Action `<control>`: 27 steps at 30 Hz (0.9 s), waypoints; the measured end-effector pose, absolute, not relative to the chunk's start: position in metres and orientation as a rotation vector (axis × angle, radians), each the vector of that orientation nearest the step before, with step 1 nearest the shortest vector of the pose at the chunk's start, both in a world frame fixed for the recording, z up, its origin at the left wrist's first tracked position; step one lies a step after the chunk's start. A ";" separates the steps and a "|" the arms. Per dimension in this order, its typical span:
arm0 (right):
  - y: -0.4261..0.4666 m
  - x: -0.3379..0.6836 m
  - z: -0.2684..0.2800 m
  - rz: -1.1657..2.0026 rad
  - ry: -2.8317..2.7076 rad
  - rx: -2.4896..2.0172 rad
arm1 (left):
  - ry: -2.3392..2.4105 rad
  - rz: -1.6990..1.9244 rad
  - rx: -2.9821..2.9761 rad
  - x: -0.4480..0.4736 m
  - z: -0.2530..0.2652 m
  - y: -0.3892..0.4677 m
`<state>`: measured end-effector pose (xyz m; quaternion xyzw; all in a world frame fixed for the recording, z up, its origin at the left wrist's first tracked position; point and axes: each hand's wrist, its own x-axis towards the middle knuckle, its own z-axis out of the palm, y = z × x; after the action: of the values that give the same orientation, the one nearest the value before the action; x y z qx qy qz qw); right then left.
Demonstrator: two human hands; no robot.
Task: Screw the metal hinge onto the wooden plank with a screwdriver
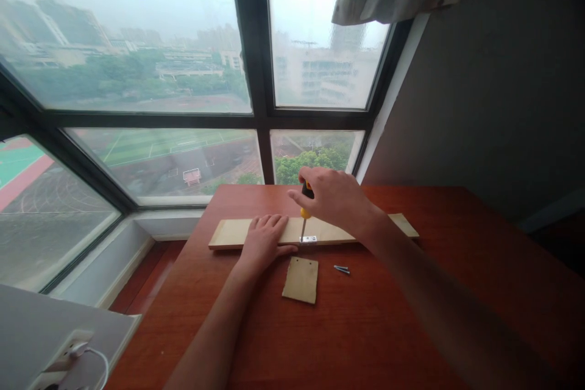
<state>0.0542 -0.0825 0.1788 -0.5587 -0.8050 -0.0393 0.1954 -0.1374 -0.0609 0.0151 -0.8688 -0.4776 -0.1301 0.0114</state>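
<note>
Small wooden square (pixel 300 280) and screws (pixel 341 269) lie loose on table (pixel 365 329). Left hand (pixel 265 239) released, flat on plank (pixel 228 234). Right hand (pixel 336 198) grasping screwdriver (pixel 305 212), tip on metal bracket (pixel 308 239) at plank's near edge.

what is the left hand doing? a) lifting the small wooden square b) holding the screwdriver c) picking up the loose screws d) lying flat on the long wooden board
d: the left hand lies palm down on the long wooden board, while the right hand grips the screwdriver.
</note>
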 end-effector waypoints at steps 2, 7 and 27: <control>-0.082 0.053 0.179 -0.125 -2.261 -1.596 | -1.493 -0.393 -2.708 -0.137 0.015 -0.060; -0.083 0.058 0.178 -0.014 -2.257 -1.496 | -1.478 -0.363 -2.713 -0.137 0.016 -0.058; -0.084 0.060 0.179 -0.093 -2.300 -1.568 | -1.470 -0.361 -2.701 -0.137 0.016 -0.058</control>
<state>0.0597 -0.0842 0.1790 -0.5542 -0.8126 -0.0327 0.1774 -0.1371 -0.0577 0.0157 -0.8721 -0.4746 -0.1166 0.0229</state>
